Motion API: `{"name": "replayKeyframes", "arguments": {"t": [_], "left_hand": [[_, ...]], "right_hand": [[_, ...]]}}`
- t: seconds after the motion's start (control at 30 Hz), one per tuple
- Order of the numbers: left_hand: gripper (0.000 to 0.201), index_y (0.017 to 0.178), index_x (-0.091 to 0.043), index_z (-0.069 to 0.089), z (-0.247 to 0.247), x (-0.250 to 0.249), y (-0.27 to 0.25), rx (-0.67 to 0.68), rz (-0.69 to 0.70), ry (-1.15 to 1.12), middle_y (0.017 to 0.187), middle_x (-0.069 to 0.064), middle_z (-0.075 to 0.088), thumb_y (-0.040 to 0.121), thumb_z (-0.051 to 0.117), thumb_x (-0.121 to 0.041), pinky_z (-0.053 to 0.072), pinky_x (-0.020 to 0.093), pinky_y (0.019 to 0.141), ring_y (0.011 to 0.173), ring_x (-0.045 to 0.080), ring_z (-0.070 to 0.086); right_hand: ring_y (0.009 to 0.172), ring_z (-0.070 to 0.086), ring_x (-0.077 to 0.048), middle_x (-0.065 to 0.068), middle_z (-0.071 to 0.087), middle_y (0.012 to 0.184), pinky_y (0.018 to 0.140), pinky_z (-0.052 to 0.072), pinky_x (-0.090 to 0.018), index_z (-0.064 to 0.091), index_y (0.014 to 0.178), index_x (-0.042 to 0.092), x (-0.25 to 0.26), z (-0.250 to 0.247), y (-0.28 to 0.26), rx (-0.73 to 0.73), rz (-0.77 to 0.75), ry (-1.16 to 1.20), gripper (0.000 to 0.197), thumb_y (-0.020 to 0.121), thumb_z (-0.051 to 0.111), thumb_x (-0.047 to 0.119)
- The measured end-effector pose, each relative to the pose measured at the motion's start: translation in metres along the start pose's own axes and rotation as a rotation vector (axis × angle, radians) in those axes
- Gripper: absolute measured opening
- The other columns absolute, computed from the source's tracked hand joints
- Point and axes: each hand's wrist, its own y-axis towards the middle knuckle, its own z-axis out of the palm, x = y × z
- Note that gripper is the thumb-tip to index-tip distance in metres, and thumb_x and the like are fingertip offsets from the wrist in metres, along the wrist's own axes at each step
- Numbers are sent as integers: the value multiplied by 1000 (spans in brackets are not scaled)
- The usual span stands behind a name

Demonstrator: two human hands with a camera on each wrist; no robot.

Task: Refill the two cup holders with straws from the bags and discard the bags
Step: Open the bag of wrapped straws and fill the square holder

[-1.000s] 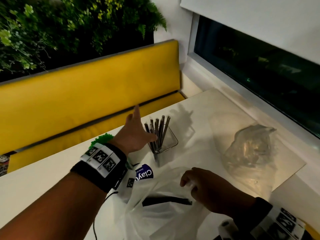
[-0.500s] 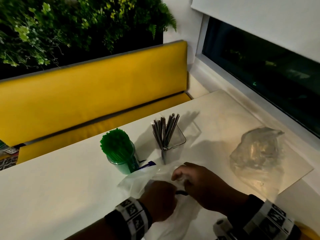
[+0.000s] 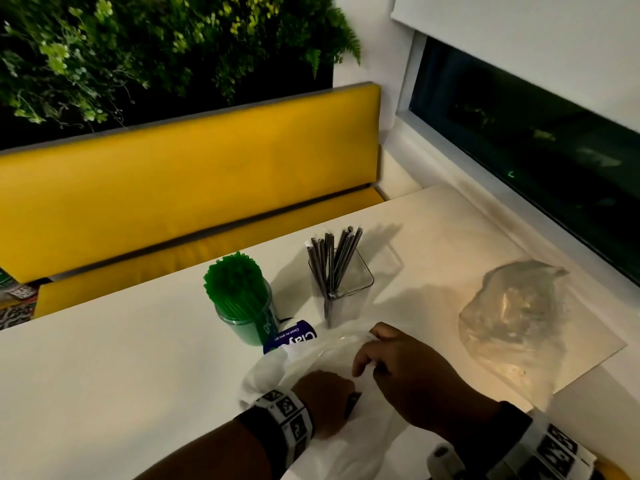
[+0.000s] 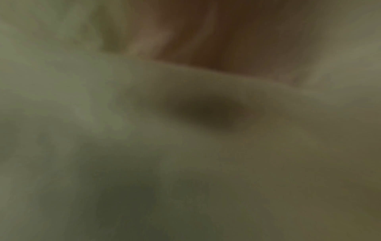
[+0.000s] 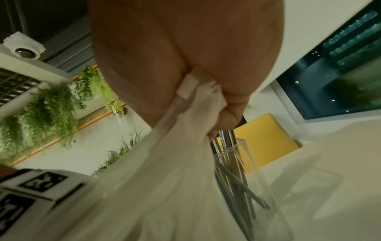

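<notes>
A green cup (image 3: 242, 317) packed with green straws stands beside a clear square holder (image 3: 349, 275) that has several dark grey straws leaning in it. In front of them lies a white translucent bag (image 3: 311, 355). My left hand (image 3: 322, 396) is pushed into its mouth, fingers hidden by the film; a dark straw end (image 3: 353, 403) shows beside it. The left wrist view is only blur through the plastic. My right hand (image 3: 377, 362) pinches the bag's upper edge, and the right wrist view shows the film (image 5: 195, 97) bunched in those fingers, with the holder (image 5: 237, 171) just beyond.
A crumpled clear bag (image 3: 512, 306) lies on a pale mat (image 3: 588, 355) at the table's right side under the window. A blue-labelled pack (image 3: 294, 336) sits partly under the white bag. A yellow bench (image 3: 190, 188) runs behind the table.
My left hand has drawn back from the clear holder and gone into the white bag. The right hand keeps its hold on the bag's edge.
</notes>
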Motion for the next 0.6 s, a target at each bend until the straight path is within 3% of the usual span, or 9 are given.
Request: {"name": "replayKeyframes", "arguments": {"t": [0.07,0.13,0.2,0.27,0.33,0.43,0.47,0.53,0.6], "left_hand": [[35,115,-22,58,1,4,-1,-72,-2,-114,117,4,64,101,37,-46,46,41,100,110,28,59],[35,107,-30,59,-3,10,-5,-126,7,-251,108,-6,66,97,39,-57,47,37,97,100,19,60],[24,111,-35,58,-12,15,-13,-116,32,-354,105,-12,64,95,48,-50,47,29,89,92,12,58],[28,121,-38,56,-24,16,-22,-63,78,-418,108,-13,64,93,57,-34,48,26,88,91,11,57],[22,115,-32,59,-33,11,-29,-15,115,-413,104,-7,67,93,55,-34,48,26,84,92,15,61],[30,96,-20,60,-45,2,-39,22,119,-432,83,0,64,95,46,-48,45,25,63,73,18,58],[29,96,-21,60,-47,1,-41,6,125,-468,83,1,65,94,48,-47,48,27,63,71,18,58],[16,101,-29,60,-48,4,-43,-63,136,-515,95,-3,69,89,59,-39,54,32,77,83,17,64],[27,109,-33,60,-46,8,-45,-59,128,-519,105,-6,69,84,66,-26,53,31,89,94,13,63]], "right_hand": [[95,53,-6,18,46,103,74,46,-17,63,100,38,-1,-6,-3,-10,-6,-84,35,89,46,11],[97,52,-8,15,46,112,68,40,-14,59,111,40,-7,-12,-5,13,0,-170,40,89,47,9],[91,52,-11,13,45,117,61,33,-11,56,118,41,-13,-14,-6,48,42,-189,44,90,48,8],[88,56,-13,15,46,116,67,42,-13,54,120,42,-17,-12,-5,58,48,-134,45,89,50,10],[90,58,-11,22,46,107,78,49,-18,55,114,43,-15,-8,-3,40,12,-35,43,87,55,9],[82,56,-9,25,45,95,71,48,-17,56,102,41,-14,-6,1,-21,-52,29,40,84,57,5],[79,57,-11,23,46,96,68,49,-19,56,101,40,-15,-7,2,-36,-60,34,37,83,56,7],[72,58,-14,20,44,102,64,51,-26,53,100,40,-19,-9,2,-48,-55,21,35,84,54,10],[64,56,-15,19,38,107,57,49,-27,48,97,41,-25,-9,1,-34,-23,-17,37,83,56,8]]}}
